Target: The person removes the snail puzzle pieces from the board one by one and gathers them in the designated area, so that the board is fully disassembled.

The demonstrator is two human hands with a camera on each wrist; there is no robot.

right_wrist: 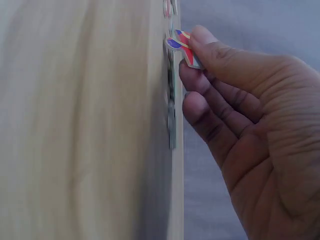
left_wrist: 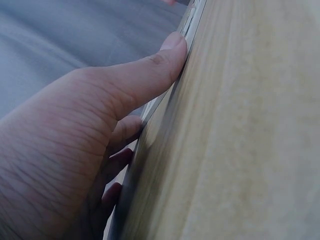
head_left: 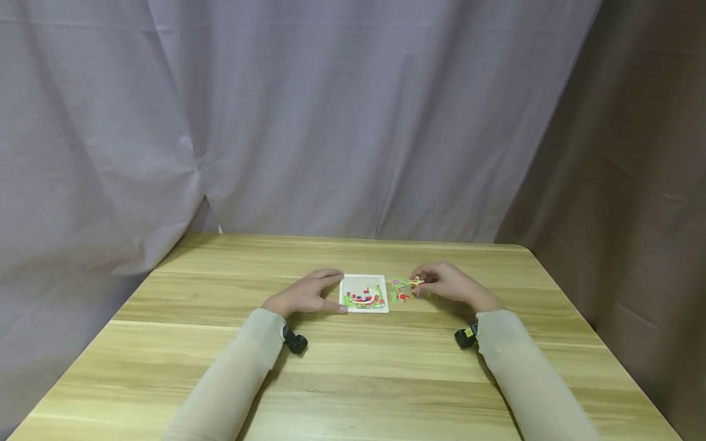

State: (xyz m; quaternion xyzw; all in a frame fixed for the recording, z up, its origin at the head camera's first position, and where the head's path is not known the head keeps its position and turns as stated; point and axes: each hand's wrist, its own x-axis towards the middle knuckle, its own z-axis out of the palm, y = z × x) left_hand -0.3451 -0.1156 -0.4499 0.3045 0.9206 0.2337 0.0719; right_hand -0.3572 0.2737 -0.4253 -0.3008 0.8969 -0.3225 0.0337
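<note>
A white-bordered puzzle tray (head_left: 364,310) lies on the table, with colourful pieces (head_left: 366,298) in its lower part and a plain grey area above. At its left side rests my left hand (head_left: 306,293), thumb at the near corner and fingertips at the far one. In the left wrist view the thumb (left_wrist: 150,70) reaches straight to the tray's edge. Right of the tray, my right hand (head_left: 453,285) pinches a small red, blue and yellow puzzle piece (right_wrist: 186,47) between thumb and fingertip. The piece is tilted, close over other loose pieces (head_left: 401,296).
Everything lies on a wood-grain table (head_left: 353,373). A grey curtain (head_left: 353,122) hangs behind the far edge, and a darker one (head_left: 629,233) runs along the right. Both wrists wear small black cameras (head_left: 296,342).
</note>
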